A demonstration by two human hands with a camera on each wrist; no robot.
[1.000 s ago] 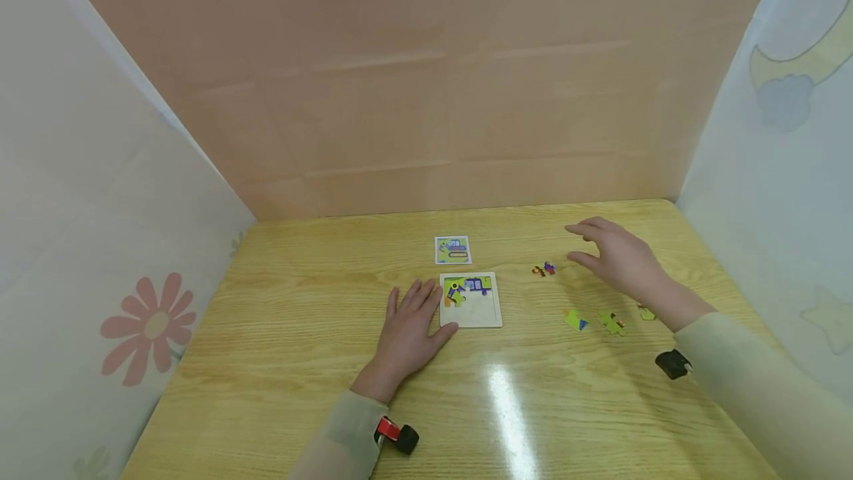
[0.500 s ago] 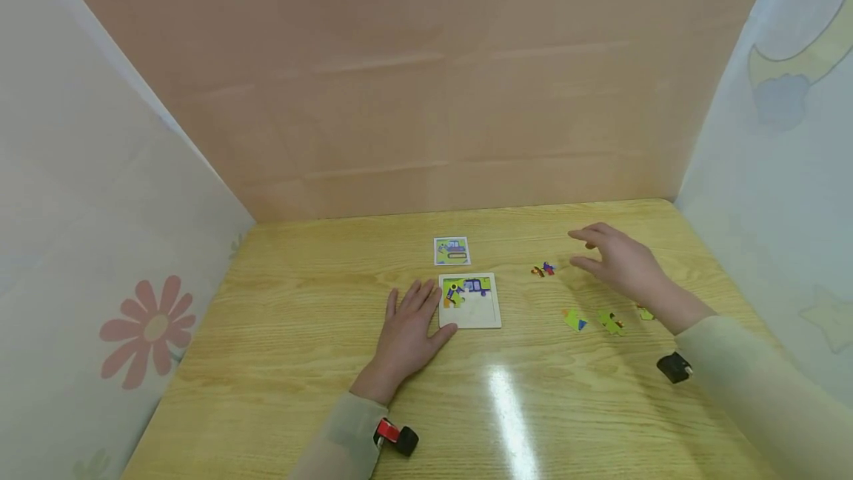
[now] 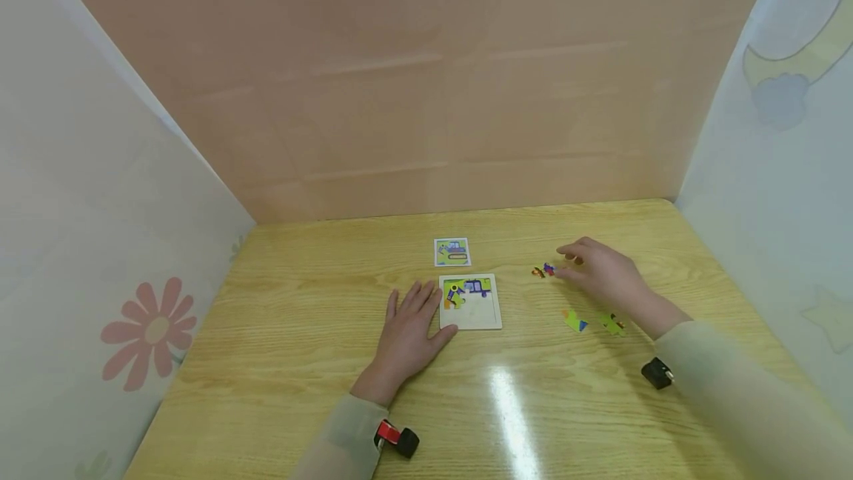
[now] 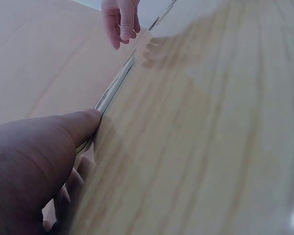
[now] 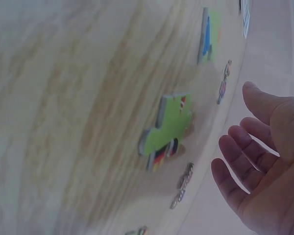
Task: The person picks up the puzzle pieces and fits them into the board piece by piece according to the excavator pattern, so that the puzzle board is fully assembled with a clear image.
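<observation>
My left hand (image 3: 408,335) rests on the table with its fingers spread along the left edge of a square jigsaw puzzle board (image 3: 481,317). In the left wrist view the thumb (image 4: 83,122) touches the board's edge. Several pieces fill the board's upper and left parts, showing a purple digger on green. My right hand (image 3: 600,269) hovers over the table, fingers loosely bent and holding nothing. Its thumb overlaps a small purple and red puzzle piece (image 3: 549,269) in the head view. A brown and orange piece (image 3: 537,272) lies just left of that one.
A small picture card (image 3: 453,251) of the digger lies behind the board. Closer to me lie a green piece with a blue corner (image 3: 574,320) and a larger green piece (image 3: 611,324). More pieces (image 5: 182,186) show at the bottom of the right wrist view.
My right hand has moved left and lower, up to the small purple piece. Its forearm now hides the rightmost green piece in the head view. My left hand stays in place.
</observation>
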